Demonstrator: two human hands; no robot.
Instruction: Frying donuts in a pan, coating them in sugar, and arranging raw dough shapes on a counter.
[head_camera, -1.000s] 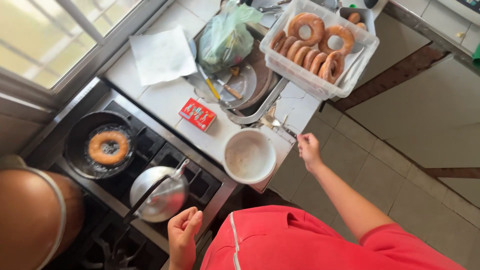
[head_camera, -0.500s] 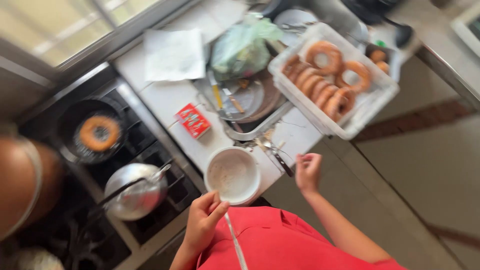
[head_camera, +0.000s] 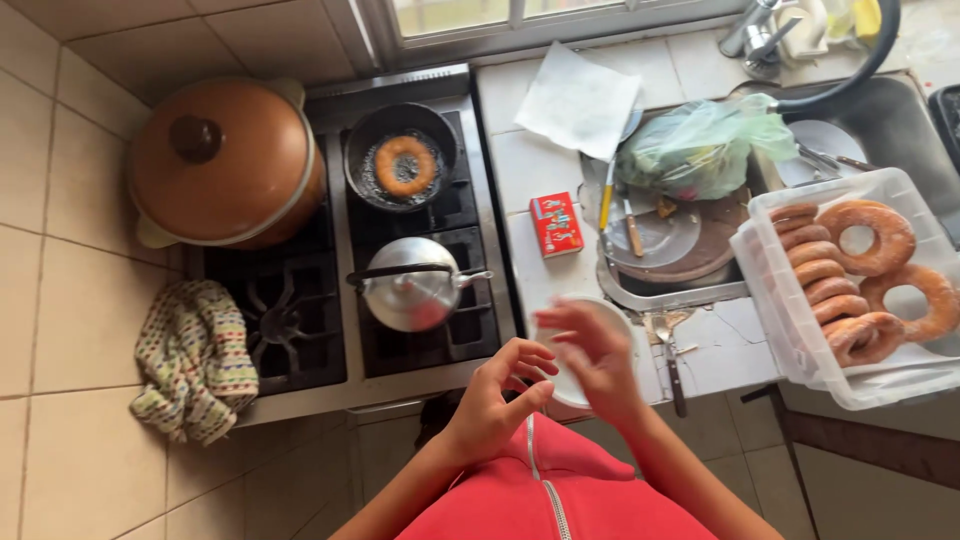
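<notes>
- Right now both hands sit together over the white bowl at the counter's front edge, nothing held in either
- L hand: fingers spread and curled, tips close to the R hand, empty
- R hand: fingers loosely spread, blurred, hovering above the bowl's rim, empty; can't tell if it touches the bowl
- Bowl is mostly hidden under the hands, just right of the stove
- Red rectangular box, small w/ pale print, lies flat on the counter behind the bowl
- White paper sheet further back from the bowl, near the window
- Green plastic bag bunched up, back-right of the bowl, over a round tray of plates
- Clear plastic tub w/ ring doughnuts, right of the bowl
- Fork just right of the bowl
- Left of the bowl: steel kettle on the stove, and behind it a black pan w/ one doughnut frying
- Brown lidded pot far left-back of the bowl; patterned cloth hangs off the stove's left side
</notes>
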